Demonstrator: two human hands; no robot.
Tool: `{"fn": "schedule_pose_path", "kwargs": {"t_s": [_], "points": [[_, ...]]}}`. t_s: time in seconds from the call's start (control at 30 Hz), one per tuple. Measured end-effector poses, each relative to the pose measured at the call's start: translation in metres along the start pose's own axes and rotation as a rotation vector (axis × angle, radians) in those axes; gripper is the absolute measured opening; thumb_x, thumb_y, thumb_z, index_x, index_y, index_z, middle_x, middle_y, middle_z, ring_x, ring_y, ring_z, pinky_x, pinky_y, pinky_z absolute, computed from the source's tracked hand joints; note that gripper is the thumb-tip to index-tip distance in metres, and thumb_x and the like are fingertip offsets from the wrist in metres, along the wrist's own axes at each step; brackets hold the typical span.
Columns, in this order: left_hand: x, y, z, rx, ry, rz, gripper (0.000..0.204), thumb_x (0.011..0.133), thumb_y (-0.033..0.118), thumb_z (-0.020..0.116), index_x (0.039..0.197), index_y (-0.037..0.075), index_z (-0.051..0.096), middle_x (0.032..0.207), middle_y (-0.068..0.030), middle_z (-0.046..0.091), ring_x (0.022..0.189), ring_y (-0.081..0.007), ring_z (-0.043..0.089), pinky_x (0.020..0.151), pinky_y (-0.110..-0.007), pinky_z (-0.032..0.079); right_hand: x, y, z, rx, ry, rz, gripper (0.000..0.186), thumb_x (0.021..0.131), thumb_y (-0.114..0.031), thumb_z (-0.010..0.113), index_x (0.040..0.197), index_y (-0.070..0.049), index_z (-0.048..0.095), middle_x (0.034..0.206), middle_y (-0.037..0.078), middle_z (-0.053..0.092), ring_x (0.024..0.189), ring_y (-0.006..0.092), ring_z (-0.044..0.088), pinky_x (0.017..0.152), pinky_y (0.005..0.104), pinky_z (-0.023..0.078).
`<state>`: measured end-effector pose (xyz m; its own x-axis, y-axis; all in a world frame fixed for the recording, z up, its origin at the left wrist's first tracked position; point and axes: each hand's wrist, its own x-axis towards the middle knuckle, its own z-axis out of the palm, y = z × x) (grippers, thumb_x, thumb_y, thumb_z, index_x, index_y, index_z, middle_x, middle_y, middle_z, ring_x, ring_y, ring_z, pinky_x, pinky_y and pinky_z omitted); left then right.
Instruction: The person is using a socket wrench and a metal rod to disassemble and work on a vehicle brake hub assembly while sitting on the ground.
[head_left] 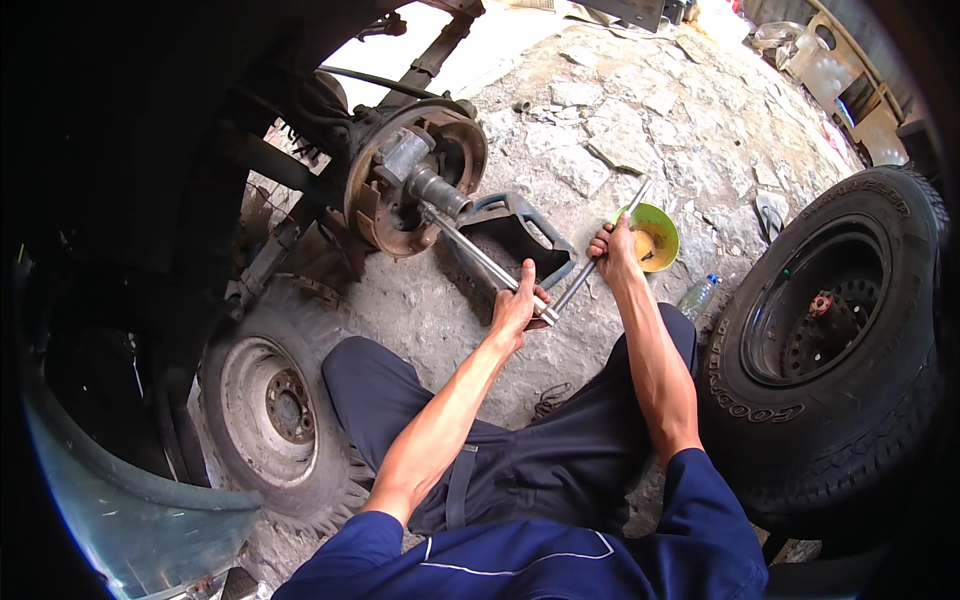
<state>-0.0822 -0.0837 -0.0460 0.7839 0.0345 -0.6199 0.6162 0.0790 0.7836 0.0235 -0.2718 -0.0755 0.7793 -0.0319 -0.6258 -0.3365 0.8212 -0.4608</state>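
Between the person's knees and an exposed brake assembly (415,175), a long metal bar (485,262) slants down toward the person, its far end at the assembly's lower side, just below the stubby spindle (437,190) — whether it is seated on anything there, I cannot tell. Its near end meets a second rod, the handle (573,290), at an angle. The left hand (515,308) is closed around the long bar close to this joint, fingers curled and thumb raised; the right hand (617,248) is wrapped firmly about the handle farther along. Behind the bar sits a dark, cut-open container (484,202), and beyond the right hand a lime-green bowl (669,228) with orange-brown contents. Near the right knee is a clear plastic bottle (700,296). Farther out, a large black tyre (745,375) stands tilted on the right — another wheel, with a pale rim (250,410), on the left.
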Motion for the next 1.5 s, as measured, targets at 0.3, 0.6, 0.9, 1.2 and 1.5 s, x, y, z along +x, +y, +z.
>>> {"fn": "schedule_pose_path", "kwargs": {"t_s": [0.3,0.6,0.9,1.2,1.5], "points": [[-0.009,0.011,0.004,-0.074,0.034,-0.006,0.065,0.080,0.067,0.056,0.064,0.004,0.059,0.060,-0.0075,0.059,0.047,-0.0163,0.059,0.039,-0.034,0.051,-0.007,0.005,-0.021,0.165,-0.402,-0.135,0.042,0.097,-0.053,0.038,0.077,-0.016,0.036,0.054,-0.003,0.026,0.042,0.0110,0.027,0.042,0.0257,0.030],[-0.007,-0.002,0.005,-0.071,0.182,0.027,0.060,0.089,0.055,0.054,0.057,0.004,0.052,0.056,-0.0073,0.055,0.043,-0.0154,0.051,0.035,-0.031,0.040,-0.019,0.025,-0.027,0.036,-0.159,-0.171,0.039,0.097,-0.052,0.035,0.082,-0.016,0.036,0.055,-0.003,0.028,0.041,0.0116,0.023,0.038,0.0275,0.027],[0.000,0.002,0.015,-0.012,0.108,0.023,0.066,0.086,0.065,0.048,0.065,0.003,0.057,0.060,-0.0073,0.058,0.052,-0.0154,0.056,0.046,-0.031,0.045,-0.048,0.056,-0.020,-0.195,-0.033,-0.180,0.036,0.099,-0.040,0.035,0.084,-0.007,0.039,0.058,0.007,0.045,0.049,0.0242,0.053,0.052,0.0405,0.053],[0.008,0.011,-0.015,0.026,-0.217,-0.082,0.052,0.088,0.059,0.051,0.082,0.008,0.060,0.081,-0.0084,0.067,0.066,-0.0169,0.065,0.059,-0.035,0.054,-0.092,0.032,-0.001,-0.500,-0.206,-0.052,0.034,0.099,-0.032,0.037,0.092,-0.004,0.053,0.100,0.018,0.067,0.094,0.0283,0.066,0.081,0.0444,0.053],[-0.014,-0.015,0.008,-0.247,-0.188,0.089,0.033,0.095,0.034,0.051,0.082,0.005,0.058,0.074,-0.0090,0.067,0.055,-0.0172,0.064,0.045,-0.032,0.055,-0.087,0.059,-0.023,-0.343,-0.157,-0.060,0.033,0.100,-0.031,0.032,0.102,-0.001,0.046,0.082,0.020,0.065,0.080,0.0302,0.066,0.070,0.0382,0.056]]}}
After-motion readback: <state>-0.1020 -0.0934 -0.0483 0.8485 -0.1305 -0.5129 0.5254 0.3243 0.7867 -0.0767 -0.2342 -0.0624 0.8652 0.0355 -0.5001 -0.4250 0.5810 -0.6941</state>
